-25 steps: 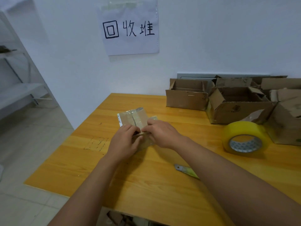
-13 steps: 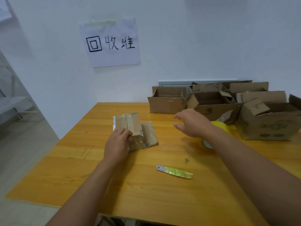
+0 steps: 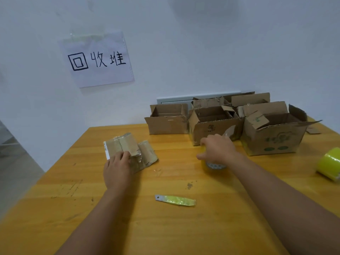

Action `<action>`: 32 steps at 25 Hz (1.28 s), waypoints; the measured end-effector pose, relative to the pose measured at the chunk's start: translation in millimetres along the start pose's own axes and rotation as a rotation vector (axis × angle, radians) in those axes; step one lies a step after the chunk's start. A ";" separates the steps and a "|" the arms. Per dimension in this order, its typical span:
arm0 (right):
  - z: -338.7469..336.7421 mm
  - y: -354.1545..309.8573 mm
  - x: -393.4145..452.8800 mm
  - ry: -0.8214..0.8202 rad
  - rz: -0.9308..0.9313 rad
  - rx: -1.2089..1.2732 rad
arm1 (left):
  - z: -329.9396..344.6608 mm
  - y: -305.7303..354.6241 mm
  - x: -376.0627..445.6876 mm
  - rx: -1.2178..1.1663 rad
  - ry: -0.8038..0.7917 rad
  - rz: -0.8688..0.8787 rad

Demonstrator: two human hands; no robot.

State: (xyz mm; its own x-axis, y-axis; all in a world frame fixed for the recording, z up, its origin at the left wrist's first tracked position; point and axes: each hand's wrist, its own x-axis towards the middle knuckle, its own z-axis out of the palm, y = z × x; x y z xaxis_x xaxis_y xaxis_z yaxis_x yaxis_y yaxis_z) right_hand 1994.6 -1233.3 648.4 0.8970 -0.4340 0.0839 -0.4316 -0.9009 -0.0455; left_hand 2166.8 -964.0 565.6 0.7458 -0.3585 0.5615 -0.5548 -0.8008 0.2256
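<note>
Knife point(image 3: 174, 200) lies nearest on the wood surface point(image 3: 165, 227). It is between the two arms, and no hand touches it.

A bit farther, on the left, is the left hand point(image 3: 116, 169). Its fingers lie on top of the folded card point(image 3: 147, 155) and press it down. The thumb is hidden, so I cannot tell if it grips too. The card sticks out past the fingers, away from the person and to the right. Its long side runs from left to right, with a small slant.

On the right is the right hand point(image 3: 217, 149). Its fingers curl over the yellow tape point(image 3: 213, 165) and hold it. The tape sits on the surface under the palm, and only its near edge shows.

The tape is to the right of the card and well apart from it. I think the tape must next go left, across to the card. The right hand is the one to bring it, since the left hand is busy.

Farther back, open boxes point(image 3: 167, 124) stand in a row just behind the tape. Another roll point(image 3: 329, 166) lies far off to the right. A sign point(image 3: 99, 59) hangs on the wall.
</note>
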 end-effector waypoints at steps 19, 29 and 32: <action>-14.6 -10.1 6.7 -0.034 -0.058 0.571 | 19.3 2.1 -1.7 -0.033 0.094 -0.039; -6.6 -28.2 15.4 -0.252 -0.106 -0.009 | 21.0 -8.6 -10.9 -0.015 0.094 0.063; -9.2 -20.3 14.9 -0.275 -0.141 0.049 | 22.9 -9.9 -10.6 -0.010 0.104 0.070</action>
State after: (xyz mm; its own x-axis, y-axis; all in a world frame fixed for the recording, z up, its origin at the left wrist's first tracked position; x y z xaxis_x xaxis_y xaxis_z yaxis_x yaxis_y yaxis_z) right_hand 2015.8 -1221.4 659.8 0.9427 -0.2815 -0.1792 -0.3023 -0.9478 -0.1011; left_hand 2172.8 -963.2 539.1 0.6628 -0.3616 0.6557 -0.6084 -0.7706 0.1900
